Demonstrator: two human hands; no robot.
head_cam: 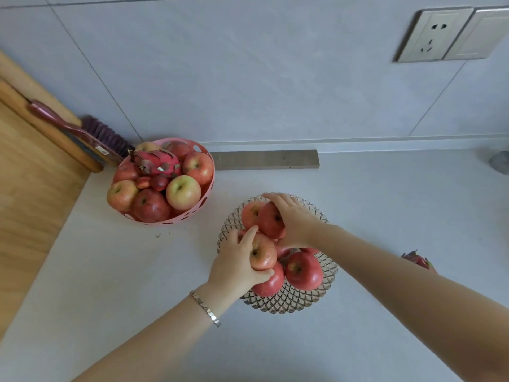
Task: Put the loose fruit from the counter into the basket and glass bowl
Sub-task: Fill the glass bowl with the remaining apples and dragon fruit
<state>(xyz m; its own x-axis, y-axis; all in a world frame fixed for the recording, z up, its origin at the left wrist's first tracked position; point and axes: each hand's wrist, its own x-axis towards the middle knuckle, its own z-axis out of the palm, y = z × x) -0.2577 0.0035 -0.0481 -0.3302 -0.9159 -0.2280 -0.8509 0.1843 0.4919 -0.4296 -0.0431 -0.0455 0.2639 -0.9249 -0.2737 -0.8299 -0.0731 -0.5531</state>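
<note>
Wood panelling (27,188) filled the left edge, and a brush (82,130) with a dark red handle leaned against it. Just to the right of the brush stood the pink basket (212,175), on the far left part of the counter (385,202). It was full of apples (183,192), and a dragon fruit (158,162) lay on top of them at the back. A grey strip (264,159) lay along the wall, to the right of the basket.

The glass bowl (289,301) stood near the middle of the counter, nearer to the person than the basket and apart from it. It also held several apples. The left hand (234,266), with a bracelet (205,308) at its wrist, reached in from the left side of the bowl. Its fingers and thumb were curled round a pale-red apple (263,252) that sat on top of the pile. The right hand (294,219) reached in from the right, and its fingers were curved over a far apple (271,220) at the back of the bowl, gripping it from the right side. A dark red apple (303,270) lay in the bowl below the right wrist, touched by neither hand.

One loose dragon fruit (417,259) lay on the counter to the right of the bowl, mostly hidden behind the right forearm. A wall socket (432,34) sat high on the tiled wall at the right.
</note>
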